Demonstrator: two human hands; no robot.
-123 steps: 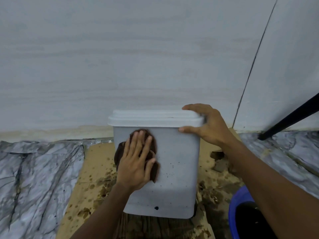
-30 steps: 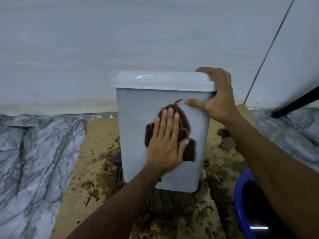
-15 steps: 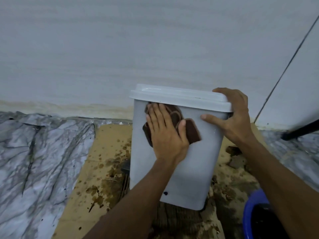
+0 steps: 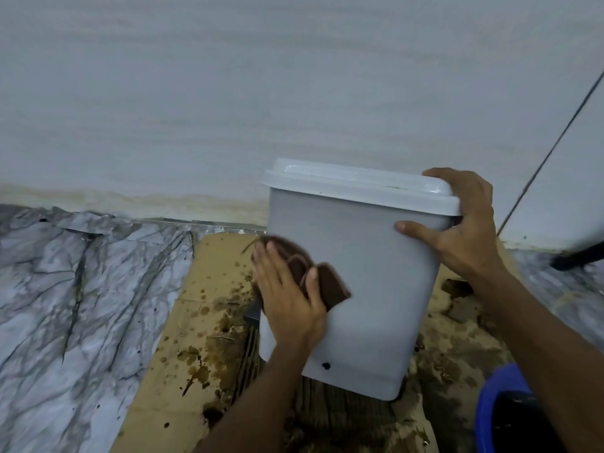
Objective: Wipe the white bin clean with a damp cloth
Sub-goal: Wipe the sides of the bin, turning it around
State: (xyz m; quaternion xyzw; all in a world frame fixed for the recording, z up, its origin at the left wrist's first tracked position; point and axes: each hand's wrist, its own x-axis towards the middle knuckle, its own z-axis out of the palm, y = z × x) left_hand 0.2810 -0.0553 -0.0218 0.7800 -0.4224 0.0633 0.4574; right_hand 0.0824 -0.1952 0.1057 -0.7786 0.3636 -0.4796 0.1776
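Note:
The white bin (image 4: 369, 273) stands with its lid on, tilted slightly, on stained cardboard by the wall. A dark brown cloth (image 4: 322, 279) lies pressed flat against the bin's front face near its left edge, under my left hand (image 4: 287, 295). My right hand (image 4: 457, 220) grips the bin's upper right corner, fingers over the lid rim and thumb on the front face. One dark spot (image 4: 326, 365) shows low on the front face.
Wet, mud-spattered cardboard (image 4: 196, 338) covers the floor under the bin. A blue bucket (image 4: 490, 407) sits at the bottom right. Marble-patterned sheet (image 4: 75, 305) lies to the left. A black leg (image 4: 578, 256) slants in at the right, beside the grey wall (image 4: 228, 93).
My left hand has slid the cloth from under the lid down and left to the bin's left edge. The bin's front face carries far fewer spots than four seconds ago.

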